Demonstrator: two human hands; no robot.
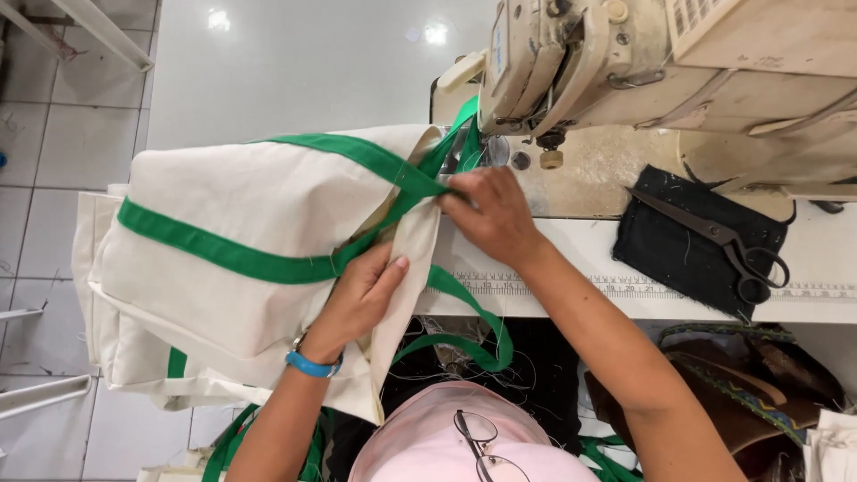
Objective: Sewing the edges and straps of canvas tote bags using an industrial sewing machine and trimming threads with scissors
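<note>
A cream canvas bag (223, 205) with green webbing straps (223, 253) lies across the sewing table's left end. My left hand (361, 295), with a blue wristband, grips the bag's fabric edge from below. My right hand (489, 214) pinches the green strap and fabric flat just in front of the needle area (464, 156) of a beige sewing machine (625, 62). A loose loop of green strap (482, 344) hangs down below the table edge.
Black scissors (723, 241) lie on a dark cloth pad (678, 250) at the right of the table (571, 268), which has a ruler strip along its front. More cream bags (125, 357) pile at the left. Tiled floor shows beyond.
</note>
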